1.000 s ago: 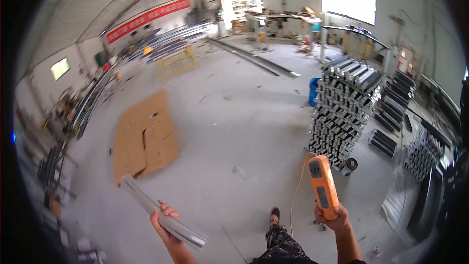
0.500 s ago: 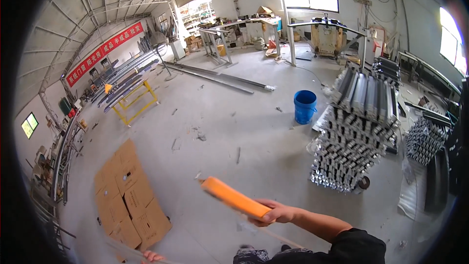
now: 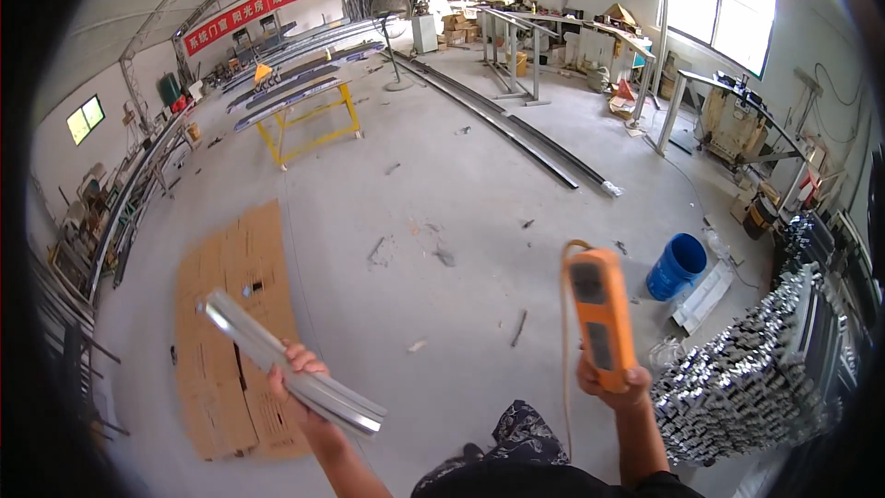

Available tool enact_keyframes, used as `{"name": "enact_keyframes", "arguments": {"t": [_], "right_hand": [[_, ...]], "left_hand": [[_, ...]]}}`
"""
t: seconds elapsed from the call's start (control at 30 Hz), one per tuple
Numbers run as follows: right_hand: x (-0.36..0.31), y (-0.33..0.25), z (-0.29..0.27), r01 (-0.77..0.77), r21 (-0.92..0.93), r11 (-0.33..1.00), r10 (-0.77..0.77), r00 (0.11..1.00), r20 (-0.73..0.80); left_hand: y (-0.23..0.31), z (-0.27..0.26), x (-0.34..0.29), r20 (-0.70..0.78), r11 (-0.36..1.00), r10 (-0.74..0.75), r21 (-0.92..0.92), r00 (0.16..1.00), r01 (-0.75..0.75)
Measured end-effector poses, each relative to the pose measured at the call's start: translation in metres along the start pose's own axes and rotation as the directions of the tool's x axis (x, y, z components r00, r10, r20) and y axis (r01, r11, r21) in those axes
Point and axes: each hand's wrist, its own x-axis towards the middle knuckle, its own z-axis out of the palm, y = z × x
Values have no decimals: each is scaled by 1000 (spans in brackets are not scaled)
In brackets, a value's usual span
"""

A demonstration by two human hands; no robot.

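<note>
My left hand (image 3: 302, 371) is wrapped round a short silver metal profile (image 3: 267, 350). It slants over a flattened cardboard sheet (image 3: 217, 387) on the floor, its far end toward the upper left. My right hand (image 3: 616, 385) grips the lower end of a long orange handheld device (image 3: 622, 295) with two dark panels on its face; its exact kind I cannot make out. A tan cord (image 3: 566, 350) loops from its top and hangs down beside it. The two things are held apart.
A blue bucket (image 3: 676, 267) stands right of the device. A tall stack of metal profiles (image 3: 737, 392) rises at the lower right. Farther off are a yellow-legged table (image 3: 313, 129), long bars (image 3: 498, 124) on the floor and grey metal frames (image 3: 516, 55). Scraps litter the floor.
The view has swung to the right. My right hand has turned the orange device from slanted to upright. My left hand has risen into view, showing the silver profile.
</note>
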Motion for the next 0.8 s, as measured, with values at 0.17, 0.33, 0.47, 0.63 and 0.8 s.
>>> {"name": "enact_keyframes", "arguments": {"t": [0.17, 0.33, 0.47, 0.63, 0.8], "right_hand": [[99, 0, -69, 43, 18, 999, -41, 992, -123], [281, 8, -117, 45, 34, 998, -41, 993, -112], [446, 0, -115, -86, 87, 992, 78, 993, 90], [633, 22, -126, -179, 186, 966, 96, 918, 385], [770, 72, -153, -204, 262, 943, 73, 897, 436]], "left_hand": [[-57, -24, 149, 4, 995, -73, 67, 997, 73], [-72, -71, 292, -47, 995, -58, 79, 997, 62], [-50, -82, 373, -24, 1000, 3, 22, 1000, -2], [-40, -117, 463, 7, 969, 212, 126, 977, -211], [-33, -198, 582, -83, 944, 327, 80, 941, -321]]}}
